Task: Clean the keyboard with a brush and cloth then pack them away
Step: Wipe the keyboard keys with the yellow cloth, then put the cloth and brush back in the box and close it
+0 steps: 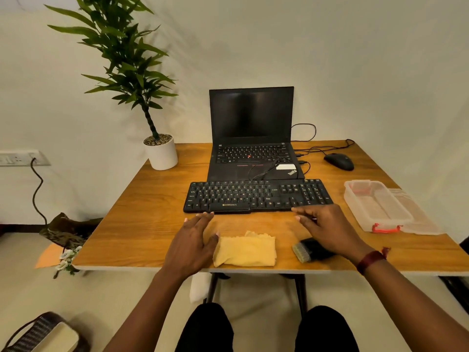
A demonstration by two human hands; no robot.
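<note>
My left hand (pixel 193 241) and right hand (pixel 328 231) hover uncurled and empty; the brush (pixel 308 250), right of the soft cloth (pixel 245 251) before the keyboard (pixel 256 195), looks light and rigid, so I should grasp its black handle.

Both arms reach forward, hands held palm down. The left hand (pixel 193 240) has straight, spread fingers; the right hand (pixel 330 229) too (a dark red band circles its wrist).

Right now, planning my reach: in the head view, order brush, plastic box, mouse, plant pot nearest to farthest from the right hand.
1. brush, under the right hand
2. plastic box, to its right
3. mouse, back right
4. plant pot, back left
</note>
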